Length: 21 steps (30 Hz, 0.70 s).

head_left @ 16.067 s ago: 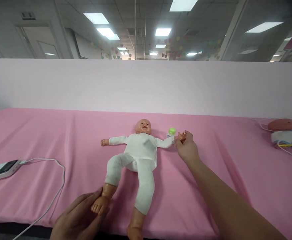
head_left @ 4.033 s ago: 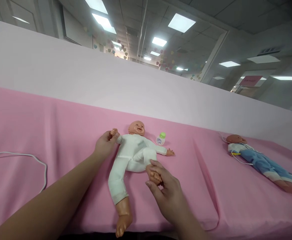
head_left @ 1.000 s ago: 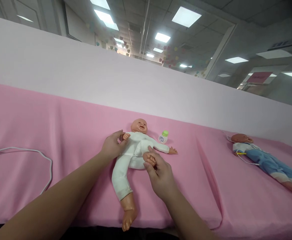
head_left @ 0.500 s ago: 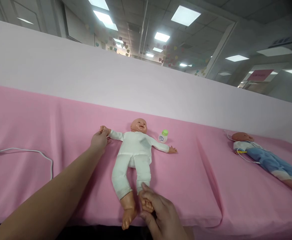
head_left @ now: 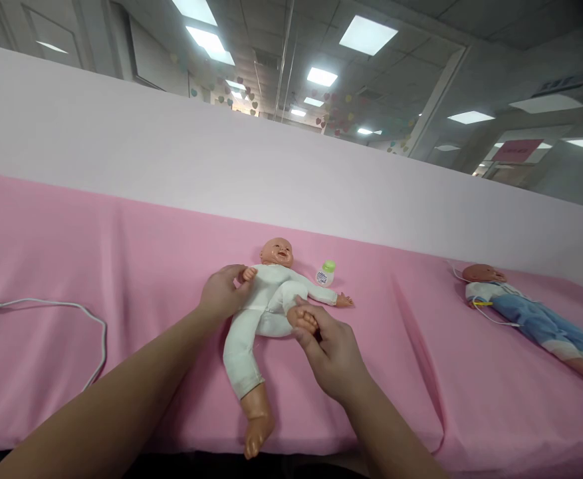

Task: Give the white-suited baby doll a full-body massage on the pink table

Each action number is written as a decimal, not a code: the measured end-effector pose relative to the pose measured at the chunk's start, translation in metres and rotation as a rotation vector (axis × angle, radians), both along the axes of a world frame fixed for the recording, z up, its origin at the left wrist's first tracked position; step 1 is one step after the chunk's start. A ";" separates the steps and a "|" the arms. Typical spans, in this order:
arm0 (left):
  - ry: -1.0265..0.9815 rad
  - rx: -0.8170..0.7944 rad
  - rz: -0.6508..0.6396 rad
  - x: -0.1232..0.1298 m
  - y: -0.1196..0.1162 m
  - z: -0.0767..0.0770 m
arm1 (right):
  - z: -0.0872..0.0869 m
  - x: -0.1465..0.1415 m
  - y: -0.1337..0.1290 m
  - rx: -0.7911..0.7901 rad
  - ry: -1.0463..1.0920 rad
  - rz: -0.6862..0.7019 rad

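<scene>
A baby doll (head_left: 264,319) in a white cloth suit lies on its back on the pink sheet (head_left: 371,372), its head toward the wall. My left hand (head_left: 225,291) is closed around the doll's hand at the left, holding it in over the chest. With fingers and thumb, my right hand (head_left: 334,346) grips the doll's bare foot, and that leg is bent up over the belly. The doll's other leg lies straight toward the near edge, and its other arm stretches out to the right. Beside its head stands a small clear bottle (head_left: 326,274) with a green cap.
A second doll (head_left: 525,309) in blue and white clothes lies at the right, with a thin tube and a yellow piece on it. A white cable (head_left: 72,304) curves over the sheet at the left. Behind runs a low white wall (head_left: 251,166) with glass above.
My left hand has brought the doll's arm inward from the side to its chest. My right hand has pushed the held foot up, bending that leg toward the belly.
</scene>
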<state>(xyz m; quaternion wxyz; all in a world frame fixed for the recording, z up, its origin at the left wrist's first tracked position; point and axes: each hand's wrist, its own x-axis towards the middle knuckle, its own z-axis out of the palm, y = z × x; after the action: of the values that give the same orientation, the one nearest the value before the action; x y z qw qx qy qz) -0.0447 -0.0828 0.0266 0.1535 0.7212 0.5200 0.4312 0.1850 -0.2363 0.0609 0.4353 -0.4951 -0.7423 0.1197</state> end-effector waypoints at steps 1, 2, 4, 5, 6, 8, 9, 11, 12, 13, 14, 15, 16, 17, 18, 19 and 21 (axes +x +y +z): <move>0.055 0.027 -0.041 0.004 -0.002 -0.001 | 0.000 0.000 0.011 -0.012 0.002 -0.014; 0.098 0.048 -0.077 0.006 -0.003 -0.002 | -0.001 0.000 0.021 -0.026 0.004 -0.029; 0.145 0.062 -0.119 0.009 -0.004 -0.004 | -0.006 -0.002 0.039 -0.051 0.011 -0.063; 0.153 0.054 -0.121 0.009 -0.003 -0.005 | -0.010 -0.003 0.045 -0.059 0.020 -0.078; 0.153 0.042 -0.115 0.009 -0.002 -0.007 | -0.013 -0.004 0.050 -0.061 0.031 -0.088; 0.144 0.024 -0.101 0.008 0.000 -0.008 | -0.017 -0.005 0.054 -0.051 0.060 -0.090; 0.134 0.020 -0.092 0.007 0.000 -0.008 | -0.018 -0.005 0.053 -0.042 0.074 -0.079; 0.100 0.016 -0.055 0.005 0.002 -0.008 | -0.018 -0.005 0.046 -0.021 0.091 -0.038; 0.074 0.011 -0.027 0.003 0.003 -0.007 | -0.017 -0.004 0.040 -0.011 0.094 -0.014; 0.036 0.002 0.002 0.001 0.004 -0.007 | -0.016 -0.003 0.033 -0.002 0.096 0.008; -0.015 -0.011 0.031 -0.002 0.007 -0.006 | -0.016 -0.001 0.024 0.001 0.096 0.025; -0.077 -0.033 0.060 -0.007 0.010 -0.006 | -0.016 0.001 0.015 0.003 0.096 0.038; -0.147 -0.068 0.093 -0.011 0.014 -0.007 | -0.018 0.002 0.004 0.000 0.096 0.046; -0.219 -0.113 0.128 -0.017 0.018 -0.008 | -0.019 0.004 -0.006 -0.006 0.095 0.056; -0.294 -0.163 0.166 -0.023 0.024 -0.010 | -0.022 0.006 -0.017 -0.011 0.090 0.068; -0.365 -0.209 0.201 -0.028 0.029 -0.012 | -0.024 0.007 -0.027 -0.025 0.078 0.085; -0.495 -0.273 0.261 -0.037 0.040 -0.018 | -0.030 0.010 -0.045 -0.070 0.037 0.129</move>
<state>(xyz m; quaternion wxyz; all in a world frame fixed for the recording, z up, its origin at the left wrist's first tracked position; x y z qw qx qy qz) -0.0820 -0.0431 0.0087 0.3142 0.4943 0.6080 0.5360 0.1945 -0.2816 0.0312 0.4227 -0.4589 -0.7600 0.1822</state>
